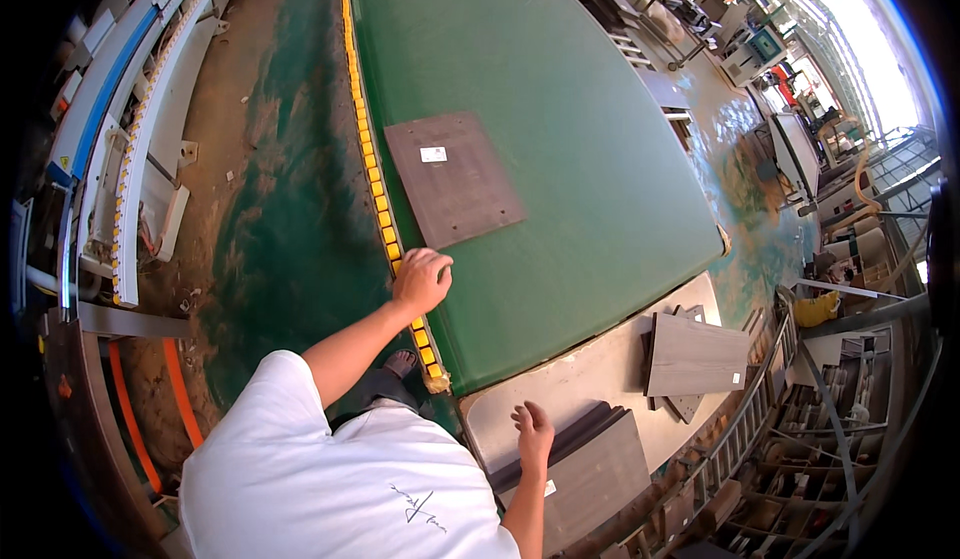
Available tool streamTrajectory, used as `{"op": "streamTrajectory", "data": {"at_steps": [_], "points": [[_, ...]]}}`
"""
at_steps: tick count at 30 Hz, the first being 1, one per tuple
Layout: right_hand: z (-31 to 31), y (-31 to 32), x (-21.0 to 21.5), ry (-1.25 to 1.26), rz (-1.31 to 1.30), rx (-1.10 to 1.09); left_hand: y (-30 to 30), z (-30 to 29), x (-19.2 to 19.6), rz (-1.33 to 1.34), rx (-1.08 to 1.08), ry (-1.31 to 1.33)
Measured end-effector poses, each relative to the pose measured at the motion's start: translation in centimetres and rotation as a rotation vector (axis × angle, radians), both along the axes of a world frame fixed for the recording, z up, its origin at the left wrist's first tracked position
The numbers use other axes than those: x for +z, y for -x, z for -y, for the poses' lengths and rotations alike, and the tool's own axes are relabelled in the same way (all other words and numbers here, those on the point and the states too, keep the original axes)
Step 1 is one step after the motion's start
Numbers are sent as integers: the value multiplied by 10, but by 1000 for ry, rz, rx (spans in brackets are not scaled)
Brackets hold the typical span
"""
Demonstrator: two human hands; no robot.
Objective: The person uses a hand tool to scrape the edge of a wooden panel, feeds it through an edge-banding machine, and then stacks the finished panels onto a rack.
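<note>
Grey panel (455,177) lies flat on green table (560,139), beyond my left hand (421,279), loosely curled at the near edge, gripping nothing; right hand (533,429) open over stacked boards (590,464). Probably reaching; next, slide panel nearer.

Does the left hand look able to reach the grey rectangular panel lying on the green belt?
Probably yes: the left hand rests on the belt's edge, and only bare green belt lies between it and the grey rectangular panel.
</note>
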State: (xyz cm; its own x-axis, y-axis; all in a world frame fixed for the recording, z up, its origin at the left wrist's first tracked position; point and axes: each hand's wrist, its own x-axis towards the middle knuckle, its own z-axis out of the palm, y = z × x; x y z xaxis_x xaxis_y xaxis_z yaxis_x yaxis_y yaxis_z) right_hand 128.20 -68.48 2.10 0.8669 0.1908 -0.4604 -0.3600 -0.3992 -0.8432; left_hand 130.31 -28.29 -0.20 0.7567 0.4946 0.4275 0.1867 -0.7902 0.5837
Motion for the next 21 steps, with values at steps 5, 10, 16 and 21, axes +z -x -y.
{"op": "streamTrajectory", "data": {"at_steps": [5,10,16,21], "points": [[-42,-2,-9,-151,-212,10,-33,-76,-5,-10,24,-106],[-64,2,-12,-198,-316,-60,-73,-141,-11,-303,155,-234],[-64,6,-25,-328,-358,-254,-81,-117,33,-388,-181,16],[-67,-2,-30,-410,-298,-317,-56,-74,4,-287,-269,-90]]}}
